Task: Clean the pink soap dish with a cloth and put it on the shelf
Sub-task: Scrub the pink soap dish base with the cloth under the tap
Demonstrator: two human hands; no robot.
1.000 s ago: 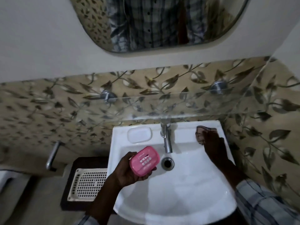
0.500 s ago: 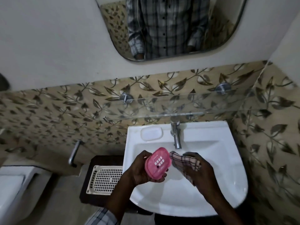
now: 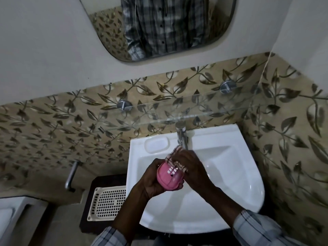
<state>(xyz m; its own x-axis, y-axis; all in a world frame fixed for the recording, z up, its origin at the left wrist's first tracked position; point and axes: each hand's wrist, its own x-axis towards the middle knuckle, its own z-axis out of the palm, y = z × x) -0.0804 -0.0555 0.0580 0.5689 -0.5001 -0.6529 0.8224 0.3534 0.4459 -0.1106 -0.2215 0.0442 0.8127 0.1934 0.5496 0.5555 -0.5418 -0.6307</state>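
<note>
Pink soap dish sits at centre frame over the sink, left hand curled round it; the right hand, gripping the checked cloth, has just arrived against it; wiping begins, I'd say; glass shelf above awaits.

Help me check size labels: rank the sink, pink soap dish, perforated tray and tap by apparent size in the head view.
1. sink
2. perforated tray, partly hidden
3. pink soap dish, partly under the cloth
4. tap
The dish is held nearer the camera, so its rank over the tap is unsure.
</note>
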